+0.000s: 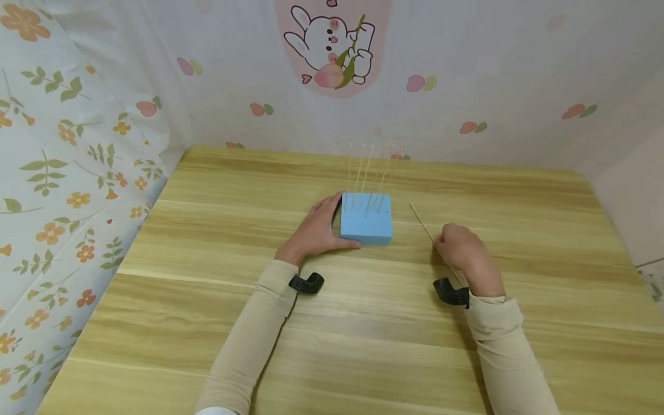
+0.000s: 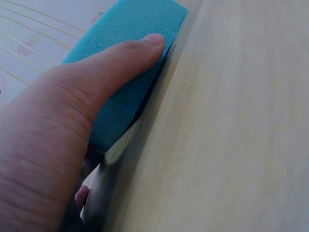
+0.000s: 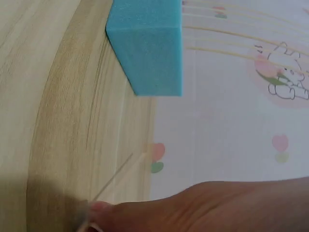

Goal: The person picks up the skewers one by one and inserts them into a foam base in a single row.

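Note:
A light blue foam block (image 1: 366,229) sits on the wooden table, with several thin wooden skewers (image 1: 366,169) standing upright in its top. My left hand (image 1: 317,230) grips the block at its left side; in the left wrist view the thumb (image 2: 128,63) lies along the front face, while most of the other fingers are hidden. To the right of the block, my right hand (image 1: 467,253) pinches one loose skewer (image 1: 422,222). That skewer slants up and left past the fingers, apart from the block. In the right wrist view the pinching fingertips are blurred.
Small holes dot the block's top in front of the standing skewers. A white curtain (image 1: 218,75) with printed hearts and a rabbit hangs behind the table (image 1: 207,242). Flower-print cloth (image 1: 67,184) covers the left side. A black camera mount sits on each wrist.

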### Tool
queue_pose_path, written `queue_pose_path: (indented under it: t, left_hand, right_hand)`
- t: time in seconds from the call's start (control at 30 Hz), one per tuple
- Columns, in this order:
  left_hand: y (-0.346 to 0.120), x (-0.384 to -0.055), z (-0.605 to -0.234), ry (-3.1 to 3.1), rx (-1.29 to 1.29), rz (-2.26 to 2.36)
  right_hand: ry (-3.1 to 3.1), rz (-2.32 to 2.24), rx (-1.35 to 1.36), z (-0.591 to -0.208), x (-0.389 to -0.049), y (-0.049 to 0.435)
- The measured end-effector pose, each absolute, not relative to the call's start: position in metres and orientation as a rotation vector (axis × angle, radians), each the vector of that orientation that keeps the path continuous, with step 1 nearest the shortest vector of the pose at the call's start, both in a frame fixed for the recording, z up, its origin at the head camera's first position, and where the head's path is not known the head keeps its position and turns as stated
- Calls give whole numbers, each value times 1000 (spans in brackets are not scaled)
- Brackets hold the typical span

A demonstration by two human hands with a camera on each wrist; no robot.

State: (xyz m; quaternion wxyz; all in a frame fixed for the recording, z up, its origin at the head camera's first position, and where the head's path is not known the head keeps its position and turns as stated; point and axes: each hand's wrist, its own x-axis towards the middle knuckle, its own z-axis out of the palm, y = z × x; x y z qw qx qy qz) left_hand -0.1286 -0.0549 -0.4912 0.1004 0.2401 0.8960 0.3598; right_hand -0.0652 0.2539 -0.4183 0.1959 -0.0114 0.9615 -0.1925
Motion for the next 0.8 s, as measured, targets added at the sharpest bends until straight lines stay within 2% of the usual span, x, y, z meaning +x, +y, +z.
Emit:
queue_pose_path:
  t: [0.53,0.8]
  left_hand:
    - [-57,-130,-491,2658,743,1079]
    - [-56,-129,-493,2661,742,1070]
  right_hand:
    - [3161,-1285,-47,-402,-88,221]
    - [3150,-1760,-298,-386,-97,191]
